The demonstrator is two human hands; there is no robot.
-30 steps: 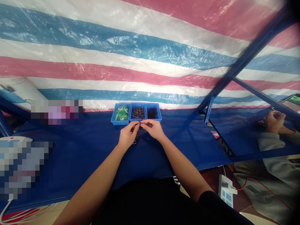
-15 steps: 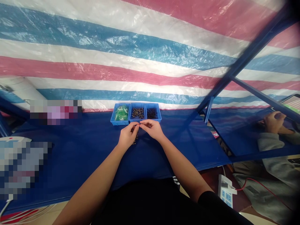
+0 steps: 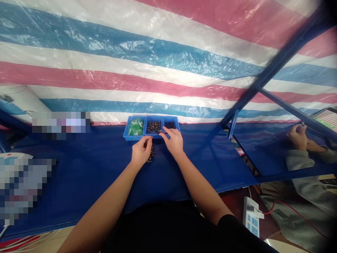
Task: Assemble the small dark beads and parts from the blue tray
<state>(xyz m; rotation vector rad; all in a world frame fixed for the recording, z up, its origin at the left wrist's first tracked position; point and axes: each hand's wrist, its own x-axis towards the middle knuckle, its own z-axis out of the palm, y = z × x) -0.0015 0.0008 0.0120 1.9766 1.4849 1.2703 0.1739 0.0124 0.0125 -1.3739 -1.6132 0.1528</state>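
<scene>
From the head camera, both my bare forearms run up the middle of the picture onto the blue table (image 3: 86, 168). My hands are apart.

My left hand (image 3: 140, 151) rests on the cloth with its thumb and forefinger pinched together at the tips. Whether a small part sits between them is too small to tell. Just to the right of that hand, touching its edge, lies a little pile of dark parts (image 3: 151, 155) on the cloth.

My right hand (image 3: 175, 141) is stretched further forward, fingers loose and parted, nothing clamped in it. Its forefinger lies over the near rim of the right bin (image 3: 171, 125), which holds small black pieces.

That bin is one of three blue bins set side by side, touching, at the far edge of the table against the striped tarp (image 3: 147, 56). The middle bin (image 3: 154, 127) holds dark brownish pieces and the left bin (image 3: 134, 127) holds pale green ones.

On the right, beyond a slanted blue frame bar (image 3: 268, 70), another person's hand (image 3: 297, 136) is at a neighbouring table. Below it, on the floor, lies a white power strip (image 3: 250, 218).
</scene>
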